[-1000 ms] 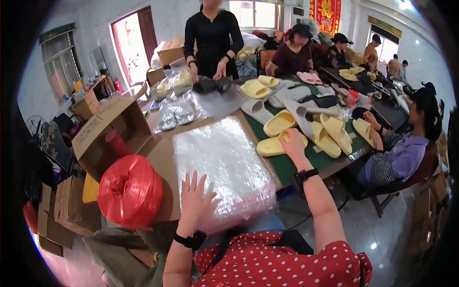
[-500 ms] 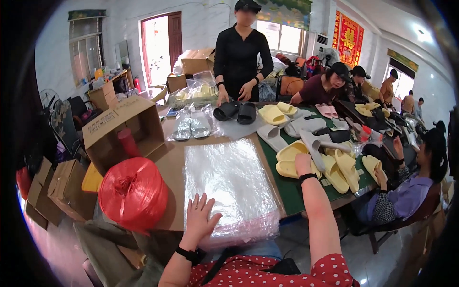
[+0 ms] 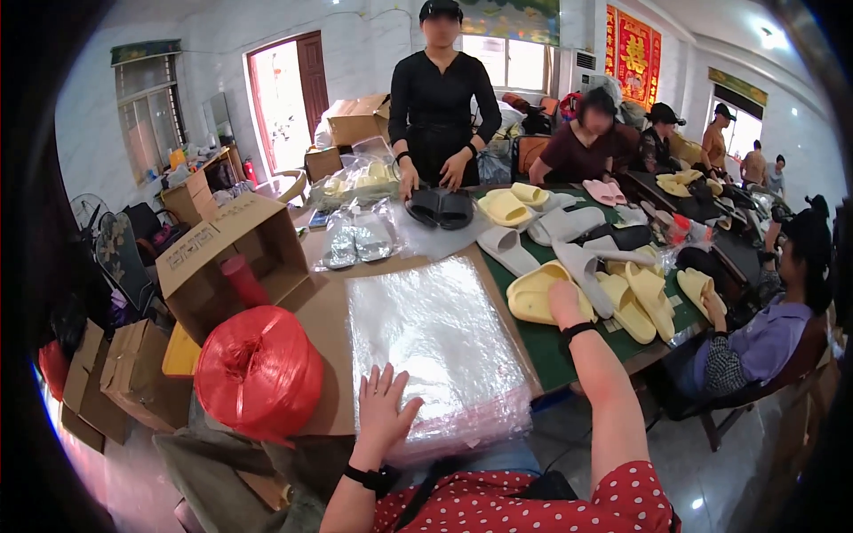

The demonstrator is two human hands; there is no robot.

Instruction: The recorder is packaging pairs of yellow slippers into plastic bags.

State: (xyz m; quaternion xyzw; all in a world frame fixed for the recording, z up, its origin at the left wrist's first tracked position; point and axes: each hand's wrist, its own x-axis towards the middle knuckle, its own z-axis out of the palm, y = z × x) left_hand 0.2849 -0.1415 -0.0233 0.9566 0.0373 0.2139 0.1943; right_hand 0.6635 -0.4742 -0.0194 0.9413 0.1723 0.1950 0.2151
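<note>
My left hand point(image 3: 386, 409) lies flat with fingers spread on the near left part of a stack of clear plastic bags point(image 3: 435, 320). My right hand point(image 3: 566, 306) reaches to the green-topped table on the right, its fingers closed around the pair of yellow slippers point(image 3: 530, 293). Its fingertips are hidden inside. A grey slipper point(image 3: 582, 271) and more yellow slippers point(image 3: 626, 306) lie just beyond and to the right of that hand. Another grey slipper point(image 3: 506, 250) is a little farther off.
A red roll of plastic twine point(image 3: 258, 373) stands left of the bags, before an open cardboard box point(image 3: 222, 244). Across the table a person in black point(image 3: 444, 98) handles black slippers point(image 3: 440, 209). Bagged grey slippers point(image 3: 355, 235) lie nearby. At right, a seated person point(image 3: 764, 338) holds a yellow slipper.
The two yellow slippers under my right hand, apart before, are now drawn together. My left hand stays on the bags. Across the table, the black slippers have been set side by side.
</note>
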